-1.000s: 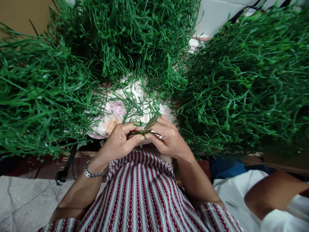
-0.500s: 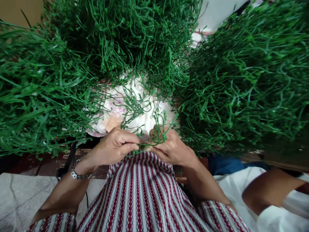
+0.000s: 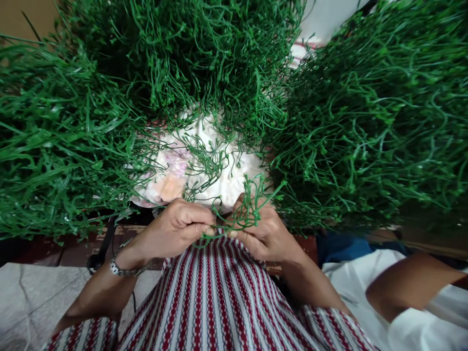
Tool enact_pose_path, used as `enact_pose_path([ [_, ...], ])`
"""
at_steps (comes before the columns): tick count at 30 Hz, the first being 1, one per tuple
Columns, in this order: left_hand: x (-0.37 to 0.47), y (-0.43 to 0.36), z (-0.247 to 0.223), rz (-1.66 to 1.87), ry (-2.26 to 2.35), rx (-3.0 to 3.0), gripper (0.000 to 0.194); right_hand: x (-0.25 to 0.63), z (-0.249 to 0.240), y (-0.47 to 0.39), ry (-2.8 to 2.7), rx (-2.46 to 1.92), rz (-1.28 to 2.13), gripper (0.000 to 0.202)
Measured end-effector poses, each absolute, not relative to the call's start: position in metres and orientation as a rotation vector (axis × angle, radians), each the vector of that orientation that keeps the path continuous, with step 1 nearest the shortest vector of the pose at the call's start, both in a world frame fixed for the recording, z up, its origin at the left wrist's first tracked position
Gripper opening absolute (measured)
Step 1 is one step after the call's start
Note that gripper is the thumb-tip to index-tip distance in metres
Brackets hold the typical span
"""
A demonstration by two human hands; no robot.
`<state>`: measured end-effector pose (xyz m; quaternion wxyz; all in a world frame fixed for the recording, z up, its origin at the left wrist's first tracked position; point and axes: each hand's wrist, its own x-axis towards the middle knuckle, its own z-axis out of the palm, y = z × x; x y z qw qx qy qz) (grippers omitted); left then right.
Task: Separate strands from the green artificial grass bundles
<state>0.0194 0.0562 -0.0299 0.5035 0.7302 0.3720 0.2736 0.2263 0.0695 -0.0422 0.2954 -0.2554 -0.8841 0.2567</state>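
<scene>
My left hand (image 3: 179, 227) and my right hand (image 3: 263, 230) meet just above my striped lap, fingertips touching. Both pinch a small sprig of thin green plastic stems (image 3: 244, 208), which fans up over my right hand's fingers. A metal bracelet (image 3: 122, 269) circles my left wrist. Just beyond my hands lies a crumpled white and pink cloth (image 3: 174, 168) with several loose green sprigs scattered on it.
Big heaps of the same green stems crowd in at the left (image 3: 54, 141), the back (image 3: 190, 53) and the right (image 3: 373, 131). Another person's arm in a white sleeve (image 3: 413, 292) rests at the lower right. Grey fabric (image 3: 32, 302) covers the lower left.
My hands have drawn back toward my lap with the sprig. The sprig now stands up over my right hand's fingers instead of lying flat between both hands.
</scene>
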Motion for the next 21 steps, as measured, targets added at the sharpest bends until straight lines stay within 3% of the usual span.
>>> enact_pose_path([
  [9,0.019,0.053,-0.026,0.655,0.842,1.821,0.031,0.227,-0.044,0.07,-2.227,-0.552,0.909,0.028],
  [16,0.018,0.051,-0.022,0.695,0.791,1.824,0.026,0.227,-0.043,0.066,-2.135,-0.542,0.967,0.04],
  [21,0.011,0.051,-0.021,0.802,0.814,1.775,0.028,0.23,-0.031,0.069,-2.032,-0.577,0.91,0.028],
])
